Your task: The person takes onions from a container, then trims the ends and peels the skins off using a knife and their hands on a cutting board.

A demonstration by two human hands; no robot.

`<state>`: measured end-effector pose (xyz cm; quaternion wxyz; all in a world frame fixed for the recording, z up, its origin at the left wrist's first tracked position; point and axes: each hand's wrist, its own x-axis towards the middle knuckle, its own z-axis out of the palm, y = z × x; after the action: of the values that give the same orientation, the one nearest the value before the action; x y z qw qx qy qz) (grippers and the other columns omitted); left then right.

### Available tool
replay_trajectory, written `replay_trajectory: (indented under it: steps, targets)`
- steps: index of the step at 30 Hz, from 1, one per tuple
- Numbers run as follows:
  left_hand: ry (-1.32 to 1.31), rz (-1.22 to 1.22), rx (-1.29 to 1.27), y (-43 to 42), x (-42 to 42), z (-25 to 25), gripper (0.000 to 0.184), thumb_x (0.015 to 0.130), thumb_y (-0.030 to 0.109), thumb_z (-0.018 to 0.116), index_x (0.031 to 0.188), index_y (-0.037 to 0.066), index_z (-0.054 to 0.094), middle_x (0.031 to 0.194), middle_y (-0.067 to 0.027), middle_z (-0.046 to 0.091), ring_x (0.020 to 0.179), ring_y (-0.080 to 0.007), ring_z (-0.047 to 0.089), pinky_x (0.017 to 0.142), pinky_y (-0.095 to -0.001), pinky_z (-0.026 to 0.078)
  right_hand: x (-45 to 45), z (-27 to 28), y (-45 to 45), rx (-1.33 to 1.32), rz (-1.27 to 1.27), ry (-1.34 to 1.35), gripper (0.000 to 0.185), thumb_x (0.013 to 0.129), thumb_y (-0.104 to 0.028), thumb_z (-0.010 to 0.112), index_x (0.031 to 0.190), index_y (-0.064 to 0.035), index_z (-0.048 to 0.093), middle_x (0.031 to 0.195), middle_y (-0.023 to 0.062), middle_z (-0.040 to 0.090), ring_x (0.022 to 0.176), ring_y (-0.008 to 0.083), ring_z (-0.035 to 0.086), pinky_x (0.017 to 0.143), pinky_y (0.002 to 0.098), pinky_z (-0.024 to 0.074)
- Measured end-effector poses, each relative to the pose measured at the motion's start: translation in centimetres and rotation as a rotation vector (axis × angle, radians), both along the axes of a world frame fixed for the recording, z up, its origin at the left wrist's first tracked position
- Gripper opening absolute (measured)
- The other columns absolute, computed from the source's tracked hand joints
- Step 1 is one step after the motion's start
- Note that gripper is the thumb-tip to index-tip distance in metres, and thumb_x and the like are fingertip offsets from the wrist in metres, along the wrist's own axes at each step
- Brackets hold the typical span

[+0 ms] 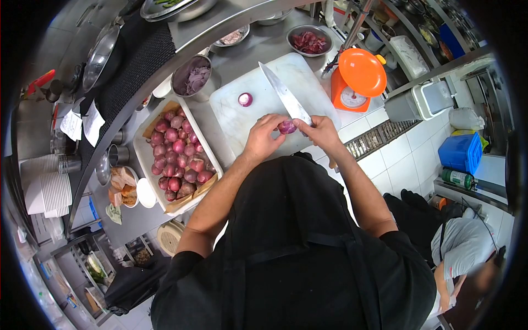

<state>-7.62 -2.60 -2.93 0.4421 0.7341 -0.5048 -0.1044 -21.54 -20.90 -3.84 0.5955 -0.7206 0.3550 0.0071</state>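
Over the near part of the white cutting board [242,118], my left hand [265,136] is closed around a red onion [286,127]. My right hand [319,132] grips a large kitchen knife [283,92], its blade pointing away toward the board's far edge. The right thumb meets the onion beside the knife's heel. On the board to the left lies another piece of red onion [245,99], with a pale face showing. Left of the board, a white tray [144,165] lined with brown paper is full of whole red onions [179,144].
A metal pot [176,82] with sliced onion stands behind the tray. At the back right is a metal bowl [291,41] of onion skins. An orange kitchen scale [346,99] borders the board's right side. Another person [467,242] is bending at the lower right.
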Motion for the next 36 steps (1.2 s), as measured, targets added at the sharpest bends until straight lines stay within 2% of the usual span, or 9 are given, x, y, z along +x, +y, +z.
replay_trajectory:
  steps: [7, 11, 14, 16, 20, 23, 25, 31, 36]
  targets:
    - [0.02, 0.043, 0.11, 0.0, 0.0, 0.1, 0.038, 0.082, 0.0, 0.082, 0.119, 0.003, 0.072, 0.105, -0.0095, 0.071, 0.087, -0.0187, 0.071, 0.079, -0.0317, 0.059, 0.2, 0.3, 1.3, -0.034, 0.021, -0.04, 0.054, 0.089, -0.053, 0.084, 0.083, 0.0006, 0.078, 0.064, 0.0015, 0.065, 0.058, 0.0086, 0.054, 0.056, 0.0317, 0.0451]
    - [0.11, 0.126, 0.09, 0.0, -0.3, 0.2, 0.036, 0.082, 0.001, 0.083, 0.117, 0.001, 0.071, 0.106, -0.0115, 0.071, 0.084, -0.0168, 0.072, 0.076, -0.0298, 0.06, 0.2, -0.7, 1.3, -0.024, -0.001, -0.075, 0.053, 0.089, -0.052, 0.085, 0.085, 0.0002, 0.078, 0.063, 0.0016, 0.064, 0.062, 0.0076, 0.053, 0.059, 0.0315, 0.0457]
    - [0.209, 0.162, 0.027, 0.0, -0.2, -0.3, 0.037, 0.084, 0.0, 0.083, 0.119, 0.001, 0.07, 0.111, -0.0123, 0.07, 0.087, -0.0175, 0.074, 0.078, -0.0296, 0.062, -0.2, 0.4, 0.9, -0.125, 0.035, -0.098, 0.054, 0.089, -0.053, 0.085, 0.089, 0.0005, 0.077, 0.067, 0.0059, 0.068, 0.062, 0.0121, 0.059, 0.06, 0.0349, 0.0483]
    - [0.246, 0.156, -0.031, 0.0, -0.2, -0.9, 0.039, 0.085, 0.0, 0.081, 0.122, 0.001, 0.068, 0.113, -0.0126, 0.069, 0.091, -0.0197, 0.076, 0.08, -0.031, 0.064, -0.5, -0.1, 0.8, -0.236, 0.038, -0.128, 0.057, 0.089, -0.057, 0.082, 0.09, 0.0003, 0.076, 0.07, 0.0105, 0.071, 0.064, 0.0202, 0.066, 0.062, 0.0385, 0.0504]
    - [0.326, 0.144, -0.04, 0.1, 0.0, -1.5, 0.047, 0.086, -0.004, 0.08, 0.13, 0.0, 0.063, 0.137, -0.0159, 0.064, 0.103, -0.0196, 0.076, 0.09, -0.0315, 0.065, -0.6, 1.4, 0.4, -0.459, 0.119, -0.01, 0.061, 0.092, -0.061, 0.075, 0.087, -0.001, 0.071, 0.074, 0.0185, 0.072, 0.071, 0.0382, 0.072, 0.066, 0.0456, 0.0533]
    - [0.327, 0.145, -0.074, 0.0, 0.0, -1.4, 0.048, 0.086, -0.005, 0.079, 0.131, 0.0, 0.062, 0.149, -0.0203, 0.057, 0.108, -0.0213, 0.076, 0.093, -0.0326, 0.065, -0.6, 2.8, 0.7, -0.546, 0.147, 0.043, 0.058, 0.096, -0.059, 0.071, 0.085, -0.002, 0.067, 0.073, 0.0199, 0.07, 0.075, 0.0426, 0.071, 0.067, 0.0484, 0.0534]
    - [0.333, 0.147, -0.079, 0.0, 0.1, -1.5, 0.048, 0.086, -0.006, 0.079, 0.13, 0.0, 0.063, 0.155, -0.0225, 0.053, 0.112, -0.0223, 0.075, 0.095, -0.0331, 0.064, -0.7, 3.6, 0.9, -0.568, 0.147, 0.039, 0.054, 0.097, -0.056, 0.07, 0.086, -0.0023, 0.067, 0.075, 0.0201, 0.07, 0.076, 0.043, 0.071, 0.067, 0.05, 0.0536]
    - [0.291, 0.152, -0.082, 0.0, 0.2, -1.3, 0.047, 0.085, -0.008, 0.078, 0.129, 0.0, 0.064, 0.152, -0.0217, 0.055, 0.12, -0.0231, 0.072, 0.096, -0.0334, 0.064, -1.0, 5.6, 1.5, -0.634, 0.172, 0.059, 0.049, 0.099, -0.051, 0.069, 0.089, -0.0028, 0.067, 0.078, 0.0204, 0.072, 0.077, 0.0427, 0.072, 0.069, 0.052, 0.0549]
    - [0.287, 0.151, -0.065, 0.1, 0.2, -1.3, 0.046, 0.085, -0.008, 0.078, 0.129, 0.0, 0.065, 0.151, -0.0219, 0.056, 0.12, -0.023, 0.072, 0.096, -0.0332, 0.064, -1.1, 5.4, 1.7, -0.664, 0.185, 0.073, 0.047, 0.099, -0.05, 0.068, 0.089, -0.0036, 0.067, 0.079, 0.0195, 0.073, 0.078, 0.0424, 0.072, 0.07, 0.0528, 0.0553]
